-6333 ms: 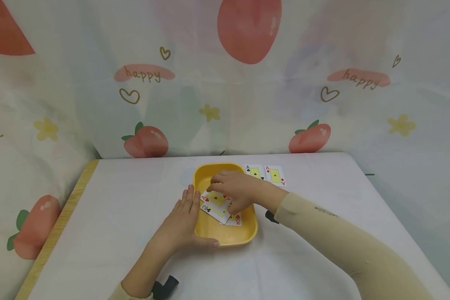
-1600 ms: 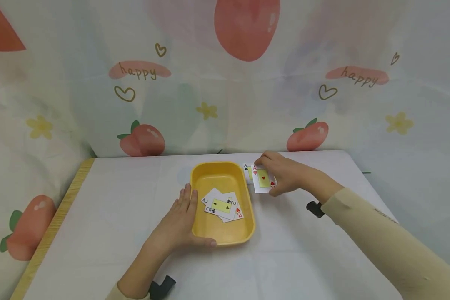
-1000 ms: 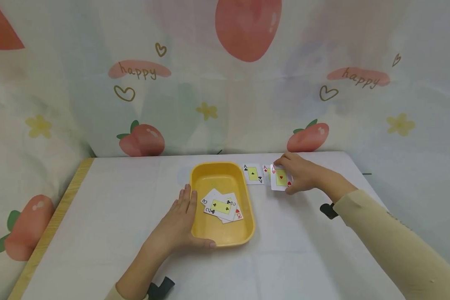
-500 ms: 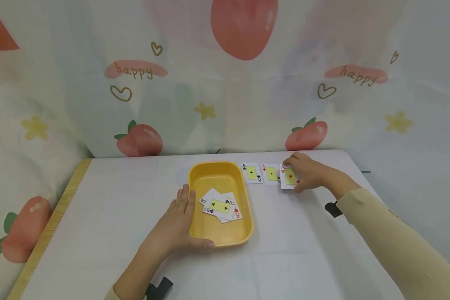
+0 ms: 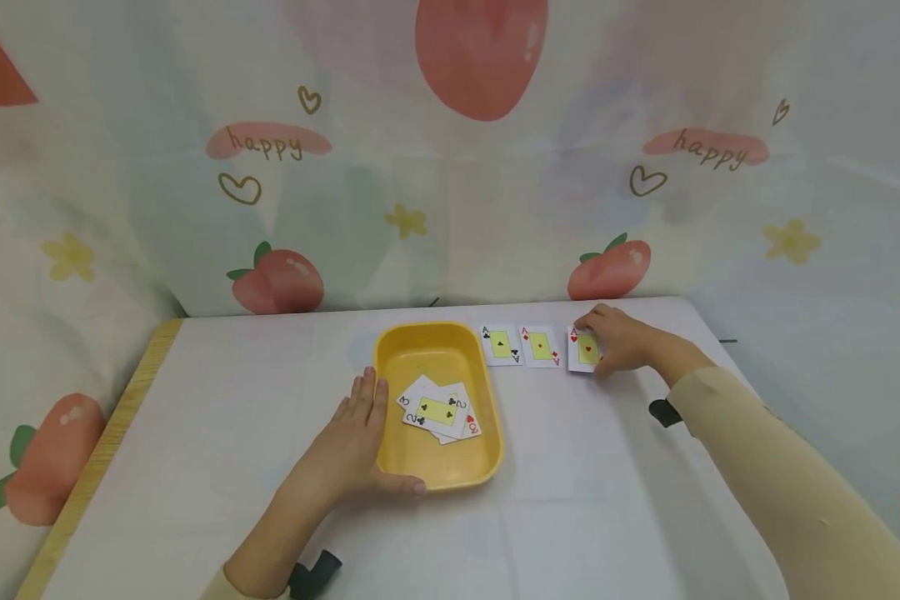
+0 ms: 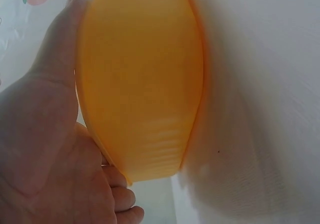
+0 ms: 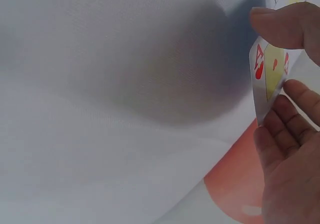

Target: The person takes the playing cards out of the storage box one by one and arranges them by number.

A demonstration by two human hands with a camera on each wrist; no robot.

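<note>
My right hand (image 5: 628, 342) holds an ace of hearts (image 5: 587, 349) by its edges at the back right of the table. In the right wrist view, the thumb lies on one edge of the card (image 7: 272, 74) and the fingertips on another. Left of it lie an ace of clubs (image 5: 500, 344) and an ace of diamonds (image 5: 540, 346), both face up. My left hand (image 5: 347, 442) rests against the yellow tray (image 5: 450, 472), fingers straight along its left side, thumb at the near rim. Inside, a two of clubs (image 5: 437, 412) overlaps other cards.
A white cloth (image 5: 570, 525) covers the table, with a wooden edge (image 5: 97, 450) bare on the left. Behind stands a patterned curtain (image 5: 375, 150) with peaches and hearts. Black wrist devices (image 5: 316, 573) show at both wrists.
My right hand has lifted the ace of hearts out of the tray and carried it right, past the other two aces, to the row's right end. The left hand stays at the tray.
</note>
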